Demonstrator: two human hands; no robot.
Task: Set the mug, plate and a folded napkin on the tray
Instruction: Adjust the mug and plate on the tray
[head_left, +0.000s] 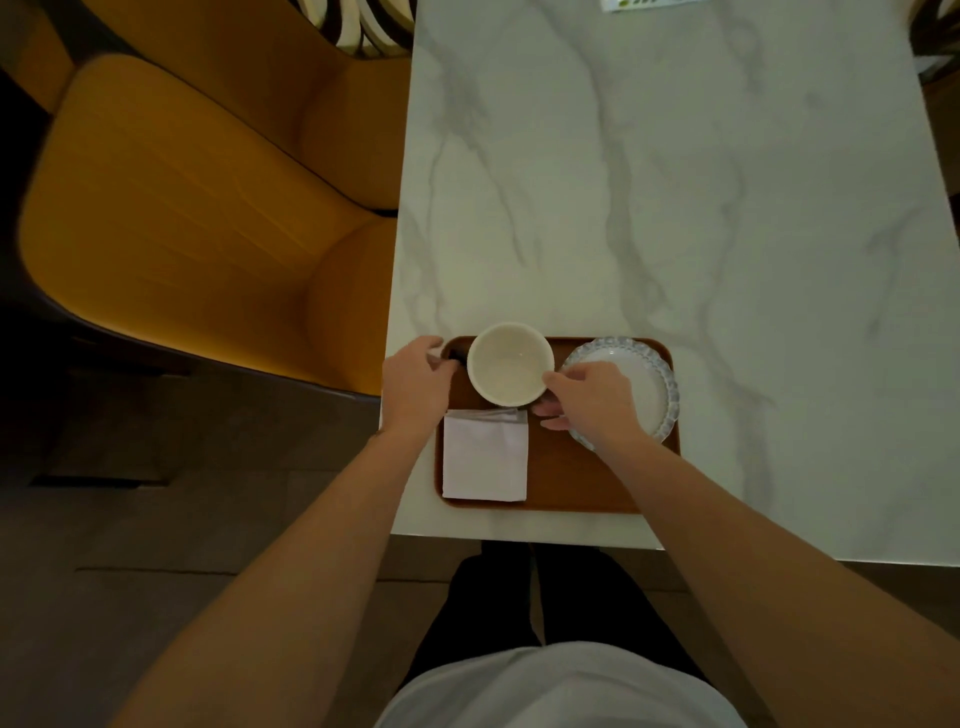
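2 hands flank upright mug | napkin lengthwise on tray

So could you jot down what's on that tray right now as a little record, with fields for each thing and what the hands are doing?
surface: white marble-look table, orange chair beside it
tray: brown, at the table's near edge
mug: cream, upright, empty, far-left part of the tray
plate: clear glass with scalloped rim, right side of the tray
napkin: white, folded, near-left of the tray
left hand: at the mug's left side, by a dark handle
right hand: at the mug's right side, above the plate
task state: all three items on the tray
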